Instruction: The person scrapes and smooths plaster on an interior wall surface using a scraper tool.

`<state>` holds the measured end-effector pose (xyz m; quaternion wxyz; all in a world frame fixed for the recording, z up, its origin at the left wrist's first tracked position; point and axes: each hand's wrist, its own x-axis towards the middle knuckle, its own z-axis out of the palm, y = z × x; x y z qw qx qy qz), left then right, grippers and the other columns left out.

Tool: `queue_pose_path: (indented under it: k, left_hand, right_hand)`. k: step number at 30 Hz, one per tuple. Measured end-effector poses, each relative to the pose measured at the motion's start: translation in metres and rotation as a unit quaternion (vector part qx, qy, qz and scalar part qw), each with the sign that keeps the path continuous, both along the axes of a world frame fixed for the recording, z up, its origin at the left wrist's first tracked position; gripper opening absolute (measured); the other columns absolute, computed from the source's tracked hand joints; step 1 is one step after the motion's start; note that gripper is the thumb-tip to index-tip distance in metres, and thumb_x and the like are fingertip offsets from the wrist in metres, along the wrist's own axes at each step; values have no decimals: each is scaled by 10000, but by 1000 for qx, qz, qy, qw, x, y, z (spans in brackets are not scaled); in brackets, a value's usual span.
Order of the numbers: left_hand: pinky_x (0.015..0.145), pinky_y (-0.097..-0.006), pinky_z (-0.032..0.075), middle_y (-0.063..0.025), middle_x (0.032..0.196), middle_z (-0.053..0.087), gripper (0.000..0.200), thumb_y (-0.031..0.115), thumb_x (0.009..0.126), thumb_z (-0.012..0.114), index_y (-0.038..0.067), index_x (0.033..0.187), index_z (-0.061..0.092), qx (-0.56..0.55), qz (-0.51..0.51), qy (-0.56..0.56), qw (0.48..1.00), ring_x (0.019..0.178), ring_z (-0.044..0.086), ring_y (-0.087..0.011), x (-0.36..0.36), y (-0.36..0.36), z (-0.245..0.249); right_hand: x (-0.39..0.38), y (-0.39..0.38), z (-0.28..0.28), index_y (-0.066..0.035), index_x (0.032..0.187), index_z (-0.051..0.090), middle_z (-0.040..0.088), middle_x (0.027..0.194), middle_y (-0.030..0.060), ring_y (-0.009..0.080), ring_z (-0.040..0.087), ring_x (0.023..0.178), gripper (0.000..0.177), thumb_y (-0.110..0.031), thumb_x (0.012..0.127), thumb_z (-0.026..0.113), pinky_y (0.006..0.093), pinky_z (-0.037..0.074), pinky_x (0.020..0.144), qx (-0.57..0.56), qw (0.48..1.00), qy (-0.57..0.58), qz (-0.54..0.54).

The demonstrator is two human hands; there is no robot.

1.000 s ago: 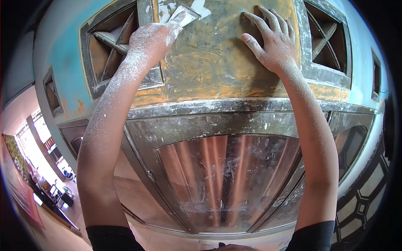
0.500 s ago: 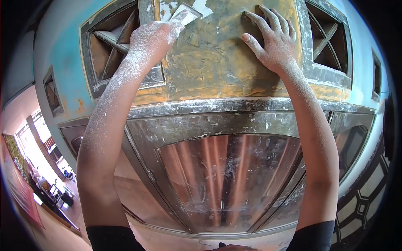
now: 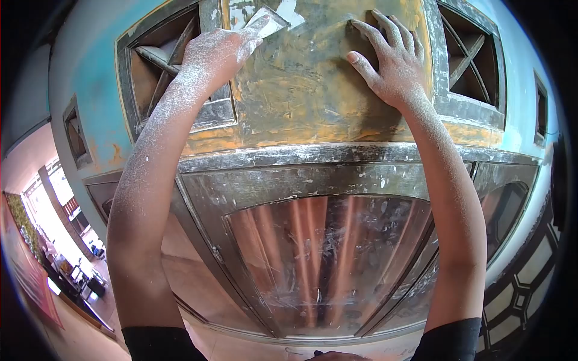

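My left hand [image 3: 221, 53], dusted with white powder, is closed around a putty knife [image 3: 271, 21]. One finger lies along the blade, which sits against the upper part of a patchy yellow and grey-green wall panel [image 3: 301, 90]. White filler patches [image 3: 291, 12] show beside the blade. On the panel's right side my right hand [image 3: 394, 63] rests with its fingers spread and holds nothing. It is also dusty, and its shadow falls on the panel.
Wooden vent frames with crossed bars stand at left [image 3: 159, 66] and right [image 3: 472, 57]. Below runs a worn wooden ledge [image 3: 301, 155] above a glazed door or window [image 3: 325, 259] with reddish curtains behind. A bright opening [image 3: 60, 186] lies far left.
My left forearm and wrist have shifted slightly left, with the putty knife still at nearly the same spot. My right hand has barely moved.
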<state>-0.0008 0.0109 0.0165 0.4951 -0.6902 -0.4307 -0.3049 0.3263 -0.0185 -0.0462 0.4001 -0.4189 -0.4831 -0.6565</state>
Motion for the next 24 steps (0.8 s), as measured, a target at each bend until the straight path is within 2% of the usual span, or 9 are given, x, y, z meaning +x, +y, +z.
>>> queue_pose_path:
  k: [6, 8, 9, 11, 12, 15, 17, 21, 24]
  left_hand:
    - [947, -505, 553, -249, 1057, 725, 447, 428, 1052, 523, 88, 1287, 694, -23, 30, 12, 999, 1021, 707, -396, 1, -8, 3]
    - [893, -488, 590, -185, 1031, 750, 357, 321, 1038, 530, 55, 1137, 745, 42, -11, 17, 999, 996, 739, -334, 0, -10, -1]
    - [893, -488, 590, -185, 1031, 750, 357, 321, 1038, 530, 55, 1137, 745, 40, -11, 18, 999, 996, 739, -334, 0, -9, 0]
    - [907, -491, 584, -180, 1079, 745, 361, 343, 1064, 501, 109, 1215, 731, -6, 43, 20, 999, 1020, 733, -338, -1, -6, 7]
    - [907, -491, 584, -180, 1079, 745, 361, 343, 1064, 501, 109, 1215, 731, -5, 43, 20, 999, 1020, 733, -338, -4, -6, 7]
    - [936, -490, 573, -170, 1154, 732, 381, 365, 1088, 464, 181, 1365, 649, 29, -7, 39, 999, 1080, 714, -337, -14, -5, 4]
    - [976, -491, 553, -163, 1211, 714, 424, 374, 1104, 428, 238, 1494, 521, 65, -56, 62, 994, 1138, 689, -343, -22, 2, 3]
    - [1002, -490, 542, -158, 1227, 709, 473, 399, 1100, 431, 253, 1550, 446, 87, -85, 64, 991, 1169, 673, -344, -33, 17, 10]
    - [1023, -489, 534, -147, 1241, 708, 515, 447, 1086, 449, 269, 1569, 421, 10, -34, -4, 999, 1187, 663, -345, -33, 8, 12]
  right_hand:
    - [-2, -2, 0, -338, 1542, 451, 381, 1623, 73, 329, 297, 1531, 642, -674, 996, 489, 553, 192, 1262, -8, 1000, 3, 3]
    - [-3, -2, -1, -348, 1541, 450, 382, 1621, 75, 329, 291, 1534, 628, -669, 1002, 481, 545, 189, 1265, -6, 1000, 9, -8]
    - [-8, -11, -2, -348, 1541, 450, 382, 1621, 75, 329, 291, 1534, 628, -669, 1002, 481, 545, 189, 1265, -8, 1000, 10, -7]
    - [-21, -37, 0, -173, 1458, 535, 439, 1538, 171, 396, 352, 1458, 611, -515, 959, 627, 550, 249, 1215, -78, 994, 18, 76]
    - [-22, -38, 0, -173, 1458, 535, 439, 1538, 171, 396, 352, 1458, 611, -515, 959, 627, 550, 249, 1215, -77, 994, 18, 76]
    - [-15, -28, -1, -172, 1448, 545, 445, 1533, 171, 396, 356, 1455, 585, -492, 965, 626, 550, 250, 1213, -64, 995, 16, 78]
    - [-1, -5, 0, -364, 1540, 448, 378, 1624, 77, 328, 287, 1537, 612, -664, 1007, 475, 542, 186, 1266, -17, 1000, 5, 3]
    - [-2, -6, 0, -379, 1544, 435, 369, 1627, 77, 330, 285, 1538, 601, -657, 1013, 470, 542, 178, 1271, -21, 1000, 10, 1]
    - [-2, -7, -1, -378, 1547, 432, 372, 1625, 76, 330, 282, 1539, 601, -655, 1015, 468, 541, 170, 1274, -23, 1000, 17, -10]
